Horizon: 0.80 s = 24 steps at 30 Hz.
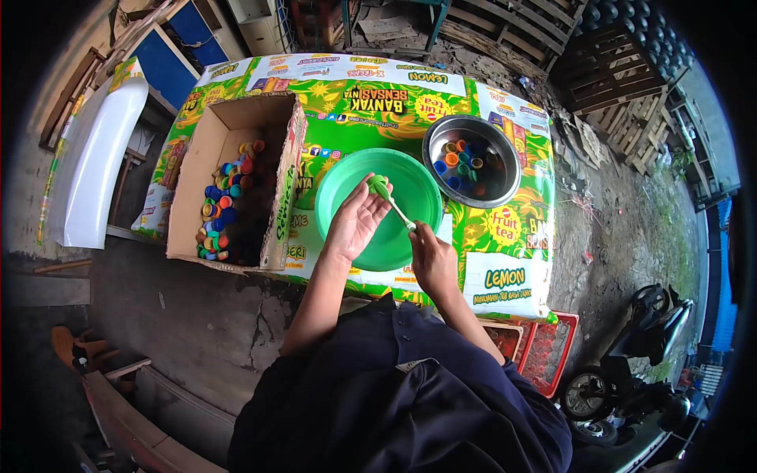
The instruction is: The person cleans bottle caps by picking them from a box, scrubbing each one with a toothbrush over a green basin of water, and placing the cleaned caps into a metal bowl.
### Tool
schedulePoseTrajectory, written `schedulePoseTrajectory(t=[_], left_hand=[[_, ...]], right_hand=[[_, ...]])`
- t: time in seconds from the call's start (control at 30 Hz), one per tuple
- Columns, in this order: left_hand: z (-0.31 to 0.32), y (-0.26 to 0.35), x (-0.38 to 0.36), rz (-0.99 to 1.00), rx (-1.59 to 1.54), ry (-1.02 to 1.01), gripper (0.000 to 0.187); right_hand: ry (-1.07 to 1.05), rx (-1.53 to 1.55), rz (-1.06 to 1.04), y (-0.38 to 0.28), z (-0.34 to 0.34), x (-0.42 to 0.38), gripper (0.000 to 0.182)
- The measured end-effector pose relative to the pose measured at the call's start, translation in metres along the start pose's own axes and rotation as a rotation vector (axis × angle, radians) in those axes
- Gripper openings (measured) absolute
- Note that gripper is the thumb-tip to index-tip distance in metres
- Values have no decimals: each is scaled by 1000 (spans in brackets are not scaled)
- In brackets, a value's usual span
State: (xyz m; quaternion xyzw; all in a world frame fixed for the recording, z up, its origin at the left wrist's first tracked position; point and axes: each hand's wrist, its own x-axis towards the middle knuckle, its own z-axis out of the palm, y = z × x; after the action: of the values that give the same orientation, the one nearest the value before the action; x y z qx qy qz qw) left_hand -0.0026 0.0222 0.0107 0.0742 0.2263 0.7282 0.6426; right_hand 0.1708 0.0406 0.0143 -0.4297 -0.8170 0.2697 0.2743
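Two hands worked over one round green plastic basin point(327, 193) on a desk.
On a grey, worn floor point(185, 315), near one parked black motorbike point(631, 363), stood one desk point(465, 268) under a green-and-white printed cover; it bore one open brown cardboard box point(288, 189), the basin and one round silver metal bowl point(510, 175). Box and bowl held multicoloured round plastic caps point(226, 202), too heaped to count. The left hand point(356, 225), palm up and half open, cradled one small green piece point(379, 187); the right hand point(432, 260) was closed around one slim pale-handled brush point(400, 213), reaching the piece.
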Motion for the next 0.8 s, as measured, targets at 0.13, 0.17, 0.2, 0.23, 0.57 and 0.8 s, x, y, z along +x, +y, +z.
schedulePoseTrajectory(t=[0.13,0.17,0.2,0.23,0.57,0.8], left_hand=[[-8,3,1,-43,6,-107,33],[-10,4,1,-20,89,-75,33],[-7,4,-1,1,171,-46,33],[-3,4,-3,18,253,-19,32],[-4,-2,-2,202,554,-34,30],[-5,-13,3,229,559,5,35]], right_hand=[[-6,-24,-24,-3,-9,3,20],[-1,-26,-29,-1,-12,6,20],[-3,14,-45,2,-13,7,19],[-55,4,-36,5,-16,6,19],[25,219,-51,1,-20,4,17],[-16,136,62,3,-14,6,16]])
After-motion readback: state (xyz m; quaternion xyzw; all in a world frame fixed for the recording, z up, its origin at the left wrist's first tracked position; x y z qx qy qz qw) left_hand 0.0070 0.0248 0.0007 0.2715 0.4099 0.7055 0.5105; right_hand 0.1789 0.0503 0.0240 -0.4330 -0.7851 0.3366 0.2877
